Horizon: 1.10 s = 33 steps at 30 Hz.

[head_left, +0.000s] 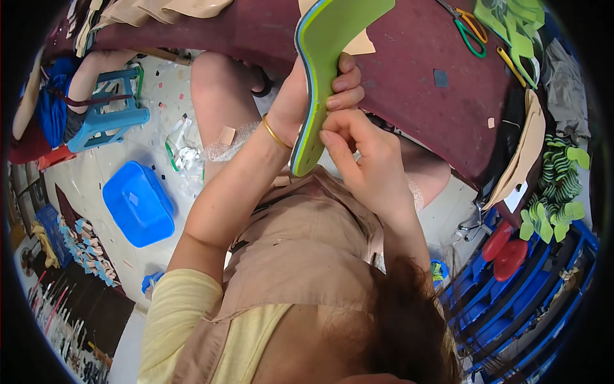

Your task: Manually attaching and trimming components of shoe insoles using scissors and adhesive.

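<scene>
A green shoe insole (326, 51) with a grey-blue edge stands on end in front of me, over my lap. My left hand (313, 96), with a gold bangle on the wrist, wraps around its middle from the left. My right hand (361, 153) pinches the insole's lower edge with thumb and fingertips, just below the left hand's fingers. The insole's lower tip (300, 163) points down toward my apron.
A dark red table (409, 77) curves ahead, with scissors (470, 29) and green cut pieces (518, 32) at its right. More green insoles (556, 192) are stacked at the right above blue crates (511, 301). On the floor to the left are a blue tub (137, 205) and a blue stool (105, 115).
</scene>
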Motion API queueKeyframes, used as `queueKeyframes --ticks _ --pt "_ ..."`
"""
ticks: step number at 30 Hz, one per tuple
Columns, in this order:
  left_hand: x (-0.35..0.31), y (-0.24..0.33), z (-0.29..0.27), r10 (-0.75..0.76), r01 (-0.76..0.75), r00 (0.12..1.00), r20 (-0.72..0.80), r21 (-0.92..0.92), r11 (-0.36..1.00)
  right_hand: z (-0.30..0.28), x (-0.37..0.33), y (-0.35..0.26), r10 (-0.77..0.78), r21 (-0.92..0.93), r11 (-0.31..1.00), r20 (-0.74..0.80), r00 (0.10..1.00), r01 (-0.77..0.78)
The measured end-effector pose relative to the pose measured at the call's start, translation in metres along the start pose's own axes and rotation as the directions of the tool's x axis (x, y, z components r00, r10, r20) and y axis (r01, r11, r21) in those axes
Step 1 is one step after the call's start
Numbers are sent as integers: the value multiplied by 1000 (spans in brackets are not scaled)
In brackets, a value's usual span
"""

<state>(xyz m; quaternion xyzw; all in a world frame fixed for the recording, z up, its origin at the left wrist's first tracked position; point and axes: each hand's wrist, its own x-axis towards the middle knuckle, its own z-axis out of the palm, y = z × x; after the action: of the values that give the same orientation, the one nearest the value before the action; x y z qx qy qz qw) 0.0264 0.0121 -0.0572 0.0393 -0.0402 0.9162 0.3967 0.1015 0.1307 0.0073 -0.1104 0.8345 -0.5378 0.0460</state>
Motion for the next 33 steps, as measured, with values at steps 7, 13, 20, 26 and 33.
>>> queueKeyframes --ticks 7,13,20,26,33 --pt "1 23 -3 5 6 997 73 -158 987 -13 -35 27 172 -369 928 307 936 -50" --pt "1 13 -1 28 -25 999 28 -111 994 3 -15 14 -35 -125 992 -66 997 26" --pt "0 13 -10 77 -76 997 -23 32 997 11 -5 17 -222 -440 871 47 974 219" --pt "-4 25 -4 64 -65 998 -13 -208 976 -8 -23 59 389 47 917 129 912 -397" --pt "-2 42 2 99 -97 995 19 -111 989 15 -69 107 108 -258 958 -81 991 -126"
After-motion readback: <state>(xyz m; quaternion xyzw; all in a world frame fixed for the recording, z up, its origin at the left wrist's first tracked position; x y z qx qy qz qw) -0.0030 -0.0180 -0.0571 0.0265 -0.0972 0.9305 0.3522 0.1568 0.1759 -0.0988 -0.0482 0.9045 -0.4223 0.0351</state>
